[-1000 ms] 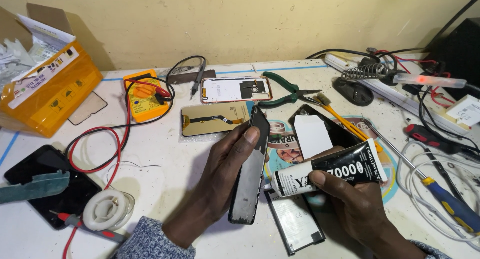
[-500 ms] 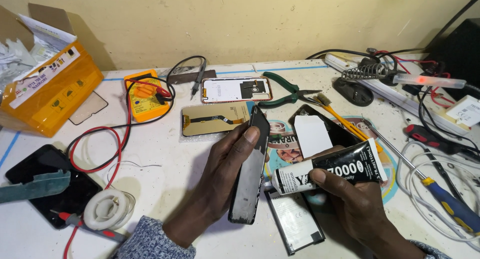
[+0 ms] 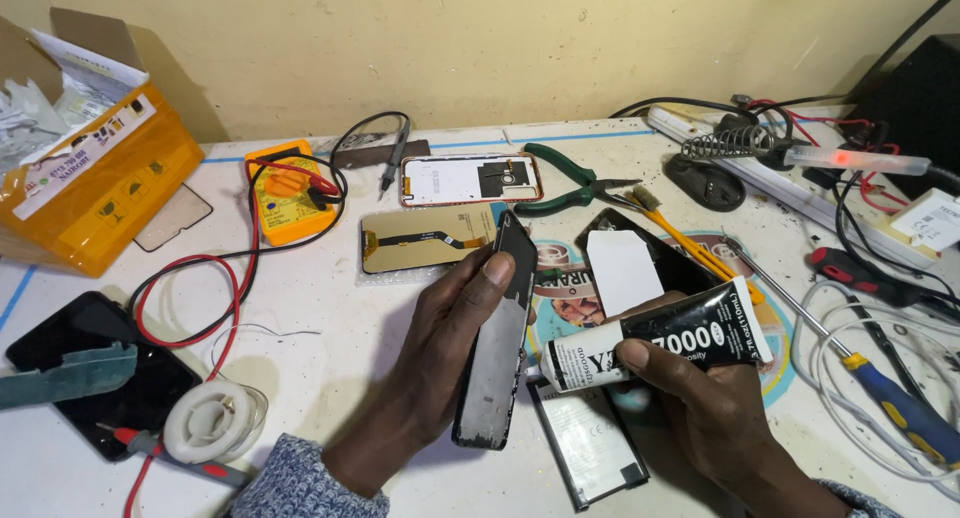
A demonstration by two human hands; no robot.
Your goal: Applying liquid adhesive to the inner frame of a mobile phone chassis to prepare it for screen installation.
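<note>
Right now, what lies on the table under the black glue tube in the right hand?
Under the black glue tube held by the right hand lies a flat phone battery on the white table. The hand and the tube cover the battery's upper right part.

The phone frame stands in the left hand, with the glue tube just right of it in the right hand. A battery lies below them, pliers behind, and a multimeter far left

Glossy black glue tube; matt phone frame.
</note>
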